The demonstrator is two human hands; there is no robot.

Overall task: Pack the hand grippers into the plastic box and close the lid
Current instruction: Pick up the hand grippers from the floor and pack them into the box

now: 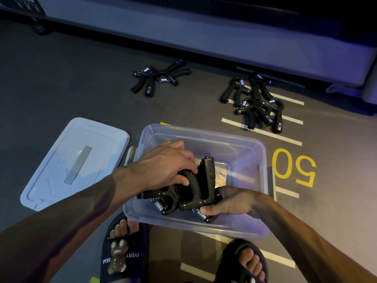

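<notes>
A clear plastic box (pixel 251 146) stands open on the floor in front of me. Inside it both hands hold black hand grippers (pixel 204 180) with steel springs. My left hand (pixel 165 162) grips the handles from above. At the box's near right, my right hand (pixel 228 203) holds the spring end of one gripper. The box's lid (pixel 61 160) lies flat on the floor to the left. Two more grippers (pixel 159 77) lie on the floor beyond the box, and a pile of several (pixel 257 103) lies at the far right.
My two feet in black slides (pixel 122 248) stand just before the box. The grey floor has white stripes and a yellow "50" (pixel 293 166) to the right. A long grey platform edge (pixel 224 35) runs along the far side.
</notes>
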